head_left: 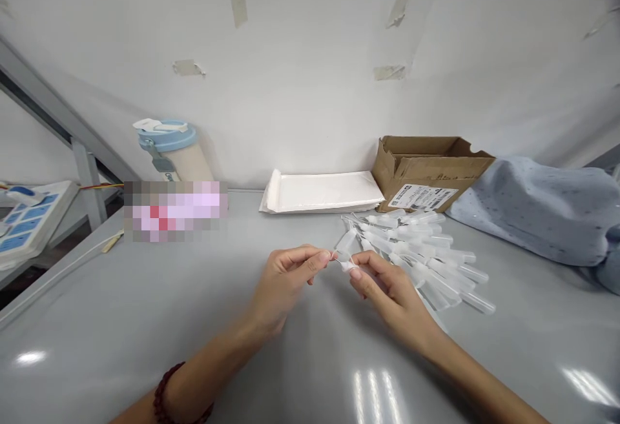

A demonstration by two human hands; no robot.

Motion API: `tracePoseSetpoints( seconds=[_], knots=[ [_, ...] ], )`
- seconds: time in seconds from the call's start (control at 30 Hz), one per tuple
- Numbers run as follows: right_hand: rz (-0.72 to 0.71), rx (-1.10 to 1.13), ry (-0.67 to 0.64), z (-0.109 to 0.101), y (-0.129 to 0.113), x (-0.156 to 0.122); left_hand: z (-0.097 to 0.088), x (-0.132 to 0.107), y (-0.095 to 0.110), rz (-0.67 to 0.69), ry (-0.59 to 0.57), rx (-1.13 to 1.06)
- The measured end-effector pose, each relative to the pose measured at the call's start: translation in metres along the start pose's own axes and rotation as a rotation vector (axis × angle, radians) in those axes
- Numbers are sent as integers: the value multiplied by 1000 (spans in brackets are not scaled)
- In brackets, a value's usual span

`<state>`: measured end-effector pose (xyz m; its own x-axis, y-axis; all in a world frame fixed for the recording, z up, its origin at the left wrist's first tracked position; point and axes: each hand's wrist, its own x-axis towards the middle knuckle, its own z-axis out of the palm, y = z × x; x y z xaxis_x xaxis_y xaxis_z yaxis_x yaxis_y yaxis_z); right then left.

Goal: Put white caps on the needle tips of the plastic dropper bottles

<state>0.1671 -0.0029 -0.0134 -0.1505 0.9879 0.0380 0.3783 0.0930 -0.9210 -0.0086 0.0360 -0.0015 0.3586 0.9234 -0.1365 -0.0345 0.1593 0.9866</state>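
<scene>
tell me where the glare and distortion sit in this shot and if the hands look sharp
Head view: glare streaks on the table along the bottom; wide-angle stretch toward the edges; a pixelated block below the bottle; left hand and right hand are sharp, but the clear tube in their fingers merges with the pile of tubes behind.

Legible text: none.

1. White label, on the front of the cardboard box at the far edge of the surface, right of centre: rows of dark print, too small to read.
2. Strap of the blue-lidded cup, far edge, left of centre: small light lettering, unreadable.
3. Keypad panel, beyond the left edge: blue keys, captions too blurred.
4. Clear plastic tubes, heaped right of centre: any marking too faint to tell.
5. Blurred-out patch, near the cup: content unreadable.
</scene>
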Motion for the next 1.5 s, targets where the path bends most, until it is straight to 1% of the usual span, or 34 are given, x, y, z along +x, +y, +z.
tracePoseSetpoints(
  seconds=[0.1,0.2,0.4,0.53,0.63,0.83,1.07,1.13,1.23,1.33,1.5],
  knots=[
    [20,22,-10,1,0,0,1,0,-2,-6,-17,-27],
    [34,12,-21,1,-2,0,1,1,-5,-59,-11,-81],
    [8,-35,-18,0,-4,-2,2,0,-5,-105,-47,-166],
    [15,-46,-30,-1,-4,-2,2,1,-5,-125,-60,-200],
    [19,-48,-43,-2,-5,-2,1,1,-5,-105,-57,-144],
    [-9,-103,-58,-7,-8,0,2,-1,-2,54,-11,130],
    [-7,-117,-48,-5,-7,2,6,-3,-3,127,5,250],
    [7,-88,-53,-5,-7,2,4,-2,-3,117,-8,259],
    [43,-34,-64,-5,-7,2,0,2,-3,59,-38,254],
    [60,-21,-64,-6,-7,3,-3,6,-2,14,-39,259],
    [57,-14,-73,-5,-7,2,-2,4,-2,14,-42,301]
  ],
)
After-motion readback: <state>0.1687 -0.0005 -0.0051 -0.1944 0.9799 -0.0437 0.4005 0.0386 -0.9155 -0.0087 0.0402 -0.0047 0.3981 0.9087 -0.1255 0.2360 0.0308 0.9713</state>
